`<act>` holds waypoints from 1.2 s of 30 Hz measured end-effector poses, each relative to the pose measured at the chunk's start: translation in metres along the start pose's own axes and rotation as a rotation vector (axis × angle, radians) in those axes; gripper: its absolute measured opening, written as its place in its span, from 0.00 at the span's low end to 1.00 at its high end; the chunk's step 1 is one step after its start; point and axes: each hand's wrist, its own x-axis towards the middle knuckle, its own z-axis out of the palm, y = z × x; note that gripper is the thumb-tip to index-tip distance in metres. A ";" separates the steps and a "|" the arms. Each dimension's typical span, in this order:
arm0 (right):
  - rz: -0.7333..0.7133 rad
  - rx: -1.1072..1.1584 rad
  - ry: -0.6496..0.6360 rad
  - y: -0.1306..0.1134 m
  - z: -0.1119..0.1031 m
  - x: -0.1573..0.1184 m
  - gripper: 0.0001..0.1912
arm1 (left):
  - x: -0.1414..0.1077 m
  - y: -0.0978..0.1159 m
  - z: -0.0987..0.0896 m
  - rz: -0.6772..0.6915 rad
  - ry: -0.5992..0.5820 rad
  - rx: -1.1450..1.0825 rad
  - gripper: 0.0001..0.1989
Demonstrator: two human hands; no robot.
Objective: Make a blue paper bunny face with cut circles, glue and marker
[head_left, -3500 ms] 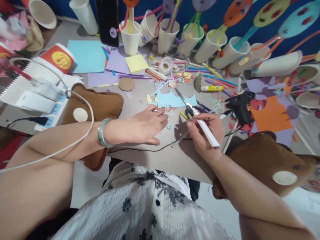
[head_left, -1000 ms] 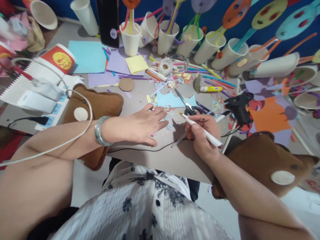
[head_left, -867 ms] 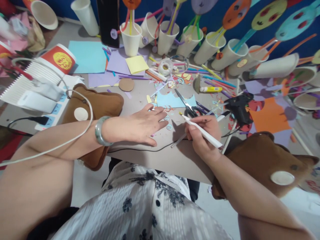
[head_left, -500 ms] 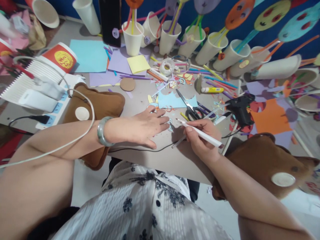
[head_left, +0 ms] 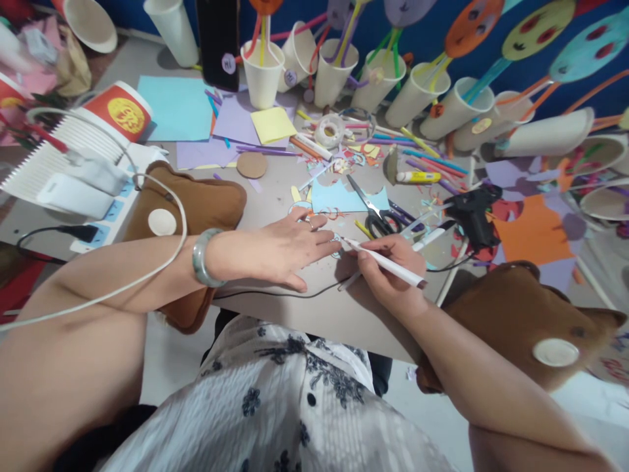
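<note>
My left hand [head_left: 282, 249] lies on the table with its fingers stretched apart, palm down. Under and beside its fingertips are small paper cut-outs, among them a light blue one [head_left: 337, 246] with dark lines. A white marker [head_left: 390, 263] is pinched in my right hand [head_left: 396, 272], its tip pointing left toward that cut-out; whether it touches I cannot tell. Just beyond the hands lie a notched light blue sheet of paper [head_left: 339, 196] and black-handled scissors [head_left: 376, 213] resting partly on it.
Paper cups [head_left: 263, 82] with paper faces on straws line the back. A black glue gun [head_left: 474, 213] stands at right by an orange sheet [head_left: 528, 229]. Brown cushions [head_left: 191, 196] flank the hands. A white cable [head_left: 183, 216] crosses over my left forearm; a power strip [head_left: 115, 206] lies left.
My right hand and the marker have shifted slightly left, bringing the tip nearer to the light blue cut-out. My left hand has stayed almost in place.
</note>
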 end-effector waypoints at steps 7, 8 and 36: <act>0.019 -0.030 -0.009 0.002 0.000 0.000 0.08 | 0.002 -0.001 -0.002 0.035 -0.010 0.037 0.26; 0.018 -0.036 -0.015 0.003 0.000 0.000 0.08 | 0.002 -0.001 -0.003 0.038 -0.005 0.037 0.26; -0.057 -0.029 -0.052 0.006 0.006 0.001 0.06 | 0.003 0.001 -0.003 0.001 -0.055 0.045 0.30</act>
